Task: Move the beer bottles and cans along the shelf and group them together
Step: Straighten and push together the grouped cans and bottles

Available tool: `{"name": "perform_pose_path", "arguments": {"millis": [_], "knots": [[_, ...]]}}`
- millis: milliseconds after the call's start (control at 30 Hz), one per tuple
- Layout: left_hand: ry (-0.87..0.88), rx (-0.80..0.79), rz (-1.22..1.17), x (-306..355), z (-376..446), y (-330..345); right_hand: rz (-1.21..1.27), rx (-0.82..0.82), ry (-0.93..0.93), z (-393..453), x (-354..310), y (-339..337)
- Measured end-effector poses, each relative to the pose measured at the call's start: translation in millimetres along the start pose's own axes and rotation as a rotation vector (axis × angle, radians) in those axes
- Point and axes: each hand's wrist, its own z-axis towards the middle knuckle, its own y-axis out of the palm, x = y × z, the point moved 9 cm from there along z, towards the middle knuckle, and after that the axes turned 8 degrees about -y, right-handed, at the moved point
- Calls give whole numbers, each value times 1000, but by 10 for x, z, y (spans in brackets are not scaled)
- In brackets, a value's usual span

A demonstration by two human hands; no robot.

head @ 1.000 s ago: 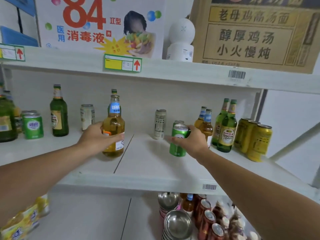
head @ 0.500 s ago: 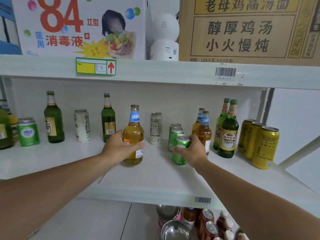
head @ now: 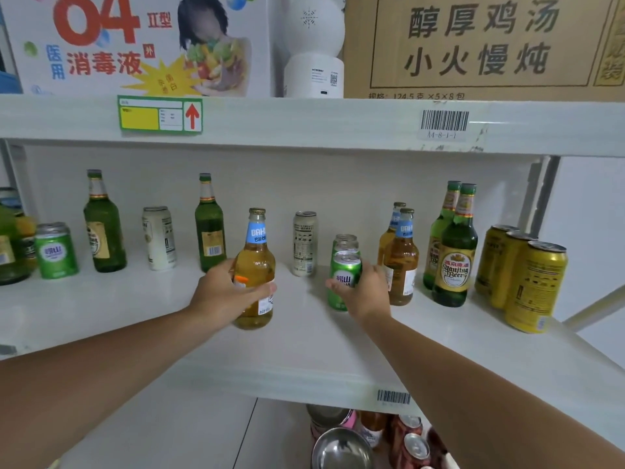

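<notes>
Small shop, drinks aisle.
White shelf (head: 304,333) stocked with beer bottles (head: 455,252) and cans (head: 536,286); price tag (head: 159,115) and barcode sticker (head: 444,120) on the shelf edge; cartons (head: 483,45) stored above.

1. Amber bottle (head: 254,265): lower label mostly hidden behind left hand (head: 226,292).
2. Green can (head: 343,279): right side covered by right hand (head: 363,292).
3. Two green cans behind (head: 345,241): only tops visible.
4. Green bottle at left edge (head: 8,245): cut off.
5. Lower-shelf cans (head: 414,445): cropped by bottom edge.
</notes>
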Motion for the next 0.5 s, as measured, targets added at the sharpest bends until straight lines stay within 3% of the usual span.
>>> {"name": "perform_pose_path", "arguments": {"millis": [300, 500], "knots": [[39, -41, -17, -3, -76, 48, -38, -81, 9, -220, 53, -264], [78, -186, -84, 213, -181, 263, -463, -249, -31, -800, 103, -944]]}}
